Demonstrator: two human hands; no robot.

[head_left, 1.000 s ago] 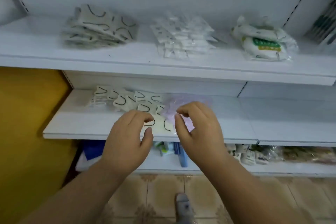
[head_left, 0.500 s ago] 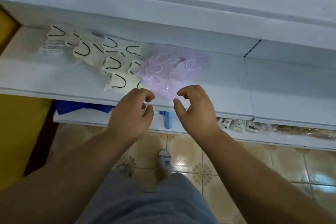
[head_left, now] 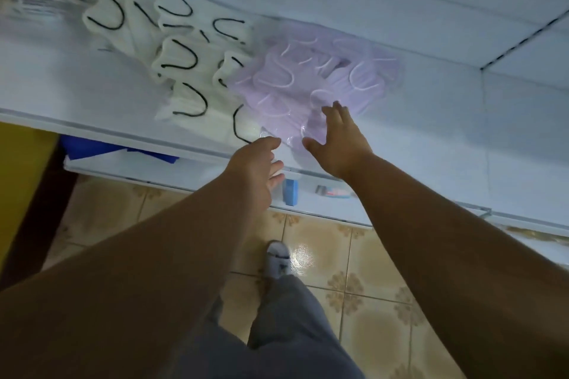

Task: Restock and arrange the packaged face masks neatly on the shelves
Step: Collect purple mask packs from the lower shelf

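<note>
White metal shelf, middle tier: two lots of packaged face masks are laid on it, overlapping where they meet.

Lot one: cream-white face masks with black ear loops in clear wrappers, spread loosely from the upper left of the shelf down to its front edge.

Lot two: pale lilac face masks with white ear loops in clear plastic wrappers, heaped just right of the cream lot, the nearest wrapper reaching the front edge.

Right hand: fingers are held straight and spread, laid flat on the nearest lilac packet; nothing is gripped.

Left hand: positioned at the shelf's front edge, just beside the clear wrapper corner; fingers are loosely bent, thumb extended toward the wrapper. Contact with the wrapper cannot be told; nothing is seen to be held.

Lower shelf: a blue upright packet and small items are stored.

Beige patterned floor tiles are seen below.
</note>
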